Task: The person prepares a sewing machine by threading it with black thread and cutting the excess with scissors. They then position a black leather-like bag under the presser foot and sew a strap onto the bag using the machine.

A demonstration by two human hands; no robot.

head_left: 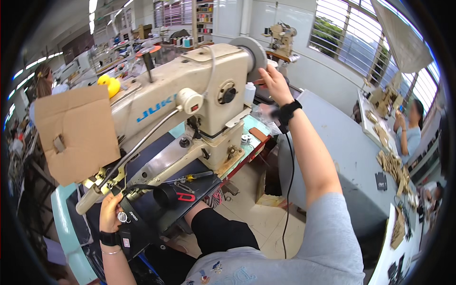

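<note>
A cream industrial sewing machine [166, 90] stands before me. At its needle end, lower left, my left hand [111, 213] pinches a black strap [127, 208] with a metal ring [123, 217] on it. The strap runs toward the presser foot area, where the lamp and cardboard partly hide the needle. My right hand [277, 85] is raised at the grey handwheel [254, 53], fingers stretched toward its rim; whether they touch it is hard to tell. A brown cardboard piece [78, 130] hangs at the machine's head, above a lamp on a bent metal tube [142, 147].
Red snips [185, 197] and a yellow-handled screwdriver [197, 176] lie on the dark work surface. Bobbins [245, 138] sit by the machine's base. A black cable [288, 190] hangs below my right forearm. A grey table [327, 137] stands right; another person [411, 128] is beyond it.
</note>
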